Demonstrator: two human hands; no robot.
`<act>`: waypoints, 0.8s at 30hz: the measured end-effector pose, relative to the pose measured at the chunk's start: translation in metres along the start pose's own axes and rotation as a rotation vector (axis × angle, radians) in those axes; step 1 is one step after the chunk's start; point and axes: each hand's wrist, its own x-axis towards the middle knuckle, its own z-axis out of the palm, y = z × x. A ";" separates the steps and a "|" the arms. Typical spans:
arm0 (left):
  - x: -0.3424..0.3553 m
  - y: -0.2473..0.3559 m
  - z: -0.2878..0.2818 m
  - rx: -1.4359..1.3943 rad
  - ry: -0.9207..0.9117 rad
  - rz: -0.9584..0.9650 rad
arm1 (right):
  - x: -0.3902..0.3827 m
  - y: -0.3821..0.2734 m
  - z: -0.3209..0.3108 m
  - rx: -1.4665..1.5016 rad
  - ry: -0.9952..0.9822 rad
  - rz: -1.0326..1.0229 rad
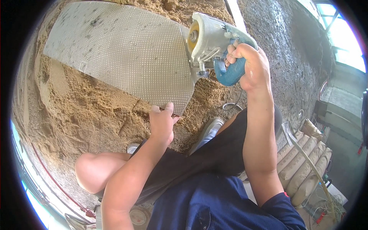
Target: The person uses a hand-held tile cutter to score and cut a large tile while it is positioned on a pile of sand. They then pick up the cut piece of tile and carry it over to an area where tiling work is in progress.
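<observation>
A large grey tile, its upward face covered in a small grid, lies on a heap of brown sand. My left hand grips the tile's near corner, the fingertips on its top face and the thumb side at the edge. In my right hand is a handheld power cutter with a silvery metal body and a blue handle. The cutter sits at the tile's right edge, and a yellow disc around its spindle faces the tile. Whether the blade is turning, I cannot tell.
Several stacked, filled bags stand at the lower right, near a long thin strip and tangled wires. A dark cable hangs below the cutter by my shoe. A red cord runs along the left.
</observation>
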 end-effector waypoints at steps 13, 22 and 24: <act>-0.001 0.001 -0.001 0.000 -0.010 -0.001 | -0.003 -0.002 -0.011 -0.050 0.067 -0.014; 0.003 -0.003 -0.002 -0.003 -0.005 -0.015 | 0.006 0.001 -0.003 0.010 -0.014 -0.037; 0.003 -0.003 -0.001 -0.019 -0.008 -0.018 | 0.009 0.002 -0.001 0.017 -0.026 -0.030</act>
